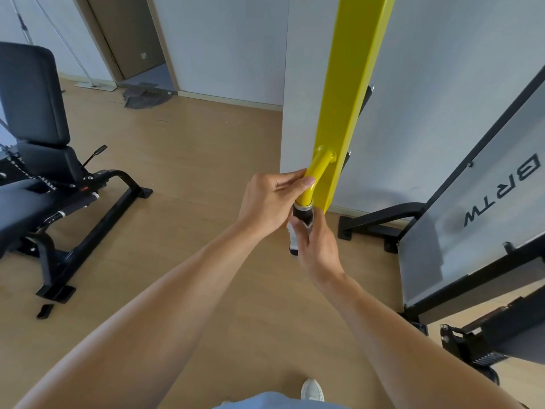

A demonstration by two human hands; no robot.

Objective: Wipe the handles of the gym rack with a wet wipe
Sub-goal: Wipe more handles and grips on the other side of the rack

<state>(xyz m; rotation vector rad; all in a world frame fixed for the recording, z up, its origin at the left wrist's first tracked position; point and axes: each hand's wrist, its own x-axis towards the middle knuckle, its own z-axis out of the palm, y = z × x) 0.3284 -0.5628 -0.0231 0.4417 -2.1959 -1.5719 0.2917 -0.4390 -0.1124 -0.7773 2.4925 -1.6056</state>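
Observation:
A yellow upright of the gym rack (351, 93) runs down the middle of the view. From it a yellow handle arm (314, 180) juts toward me and ends in a black grip (301, 214). My left hand (271, 202) is closed around the yellow arm just above the grip. My right hand (317, 246) wraps the black grip from below with a white wet wipe (292, 235) pressed against it. Most of the grip and much of the wipe are hidden under my fingers.
A black weight bench (44, 172) stands at the left on the wooden floor (191, 143). At the right leans a grey panel with a black frame (472, 219), its black feet near the upright. A doorway (132, 39) opens at the far left. My shoe (312, 389) is below.

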